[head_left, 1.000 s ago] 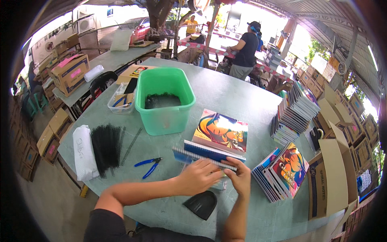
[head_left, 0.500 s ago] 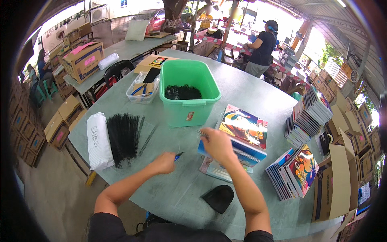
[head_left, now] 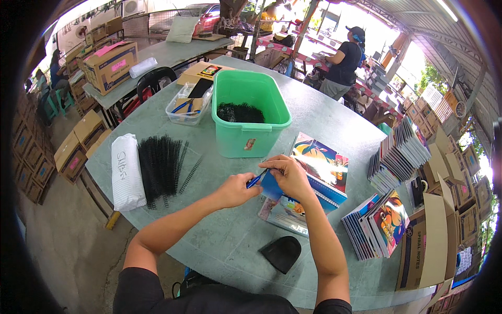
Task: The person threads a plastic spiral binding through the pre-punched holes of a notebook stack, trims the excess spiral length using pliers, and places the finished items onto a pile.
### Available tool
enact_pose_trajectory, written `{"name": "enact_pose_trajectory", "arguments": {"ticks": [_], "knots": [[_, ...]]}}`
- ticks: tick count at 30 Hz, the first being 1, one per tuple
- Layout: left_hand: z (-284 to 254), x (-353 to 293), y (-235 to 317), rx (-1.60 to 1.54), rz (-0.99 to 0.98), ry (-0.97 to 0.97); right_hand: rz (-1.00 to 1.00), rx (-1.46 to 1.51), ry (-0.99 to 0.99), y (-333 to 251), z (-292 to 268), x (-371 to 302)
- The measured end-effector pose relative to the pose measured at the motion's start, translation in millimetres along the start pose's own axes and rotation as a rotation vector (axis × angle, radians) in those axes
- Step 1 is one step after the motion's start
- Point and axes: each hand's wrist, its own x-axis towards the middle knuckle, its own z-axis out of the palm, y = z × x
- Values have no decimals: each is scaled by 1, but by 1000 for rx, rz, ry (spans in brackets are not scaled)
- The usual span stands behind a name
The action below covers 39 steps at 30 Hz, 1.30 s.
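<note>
My left hand [head_left: 238, 189] is closed round blue-handled pliers [head_left: 254, 181], their jaws pointing toward my right fingers. My right hand [head_left: 292, 180] pinches at the left end of a spiral notebook [head_left: 325, 194], where the tool's tip meets it. What exactly lies between those fingertips is hidden. The notebook is on a stack with a colourful illustrated cover [head_left: 320, 162] behind my hand. Beneath my right wrist lies another notebook with a pale blue cover [head_left: 293, 212]. Black plastic spiral coils [head_left: 161, 167] lie in a pile to the left, one coil [head_left: 191, 174] apart from them.
A green bin [head_left: 250, 141] with black bits inside stands ahead. Beside it is a clear tub [head_left: 183, 118] of tools. A white wrapped roll [head_left: 127, 172] lies left, a black wedge-shaped piece [head_left: 282, 254] near me. Notebook stacks [head_left: 376, 225] and an open carton [head_left: 426, 246] stand right.
My left hand has moved right and up with the pliers, bringing them to my right fingers at the notebook's end. My right hand has shifted slightly right.
</note>
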Motion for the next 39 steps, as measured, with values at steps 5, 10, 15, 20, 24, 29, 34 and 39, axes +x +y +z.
{"name": "enact_pose_trajectory", "arguments": {"ticks": [5, 10, 15, 20, 24, 29, 34, 39], "knots": [[-1, -2, 5, -135, -28, -22, 38, 42, -75, -8, -2, -2], [4, 1, -3, 258, 148, 166, -44, -36, 131, -6, 10, -8], [-10, -9, 15, -479, -241, -271, 70, -119, 201, -2, 9, -9], [-7, -10, 27, -796, -432, -340, 52, -161, 261, -3, 15, -11], [2, -10, 3, 402, 40, 19, 71, -189, 215, -12, 17, -10], [-14, -5, 9, -97, -162, -221, -142, -128, 329, -17, -21, 30], [6, -16, -46, 239, 173, -49, -122, -163, 382, -29, -62, 15], [29, -28, -110, 771, 281, 190, -81, -754, 474, 16, 23, -96]]}}
